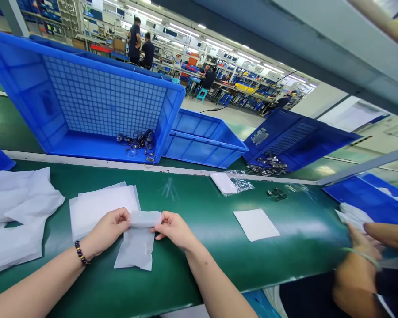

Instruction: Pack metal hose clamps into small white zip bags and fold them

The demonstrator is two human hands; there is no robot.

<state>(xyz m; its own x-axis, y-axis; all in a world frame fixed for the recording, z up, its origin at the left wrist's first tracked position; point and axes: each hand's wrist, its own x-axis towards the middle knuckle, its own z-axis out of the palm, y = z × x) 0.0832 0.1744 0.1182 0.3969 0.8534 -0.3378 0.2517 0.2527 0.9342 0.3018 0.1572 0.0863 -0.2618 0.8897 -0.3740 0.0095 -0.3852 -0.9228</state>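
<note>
A translucent white plastic bag [135, 249] has its upper part folded over into a band, and its lower part hangs toward me over the green table. My left hand [110, 229] pinches the left end of the fold. At the right end, my right hand [174, 229] grips the same fold between thumb and fingers. Just behind my left hand lies a stack of flat white bags [97, 205]. Whatever the bag holds, if anything, cannot be made out.
Crumpled white bags [16, 212] lie at far left. Blue crates [112, 97] with small metal parts [141, 141] stand behind. A white packet [256, 224] and clear bag [234, 182] lie to the right. A co-worker's hands [361, 238] handle white bags at far right.
</note>
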